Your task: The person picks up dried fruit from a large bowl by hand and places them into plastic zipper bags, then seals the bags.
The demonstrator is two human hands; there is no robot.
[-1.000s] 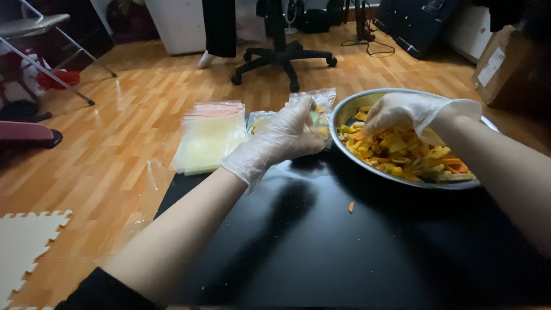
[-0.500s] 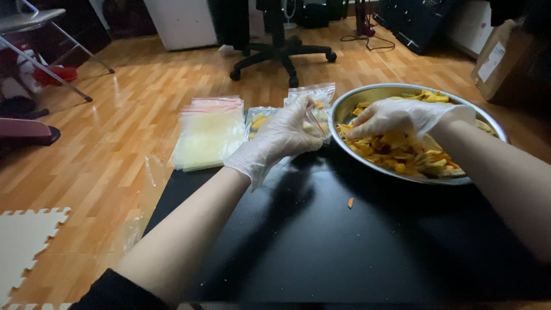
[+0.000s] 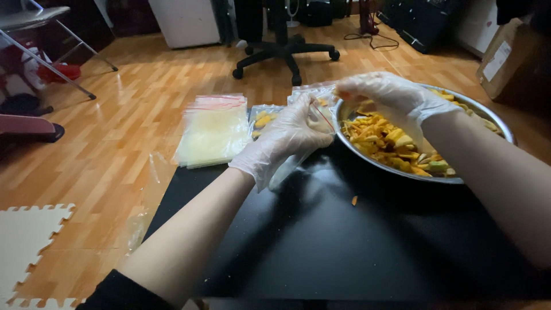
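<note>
Both hands gloved in thin clear plastic. Left hand [image 3: 285, 139] is pinched onto the mouth of a small clear zip bag [image 3: 313, 100], holding it upright at the near-left rim of the metal bowl [image 3: 402, 171]; the red zip line runs between its fingers. Right hand [image 3: 385, 95] hovers over the bowl's left edge, right at the bag opening, fingers curled and bunched together — can't tell if there's a piece in them, glove hides it. Bowl sits on the black table [image 3: 321, 247], top right, full of cut yellow-orange fruit pieces [image 3: 384, 140] with a few greenish ones at the near side. One stray orange scrap [image 3: 354, 200] on the table just in front of the bowl. Behind the left hand, a filled bag [image 3: 263, 120] with yellow pieces lies flat. Left of it, a stack of empty zip bags [image 3: 213, 131] at the table's far-left corner. Beyond: wood floor [image 3: 109, 149], office chair base [image 3: 285, 53].
</note>
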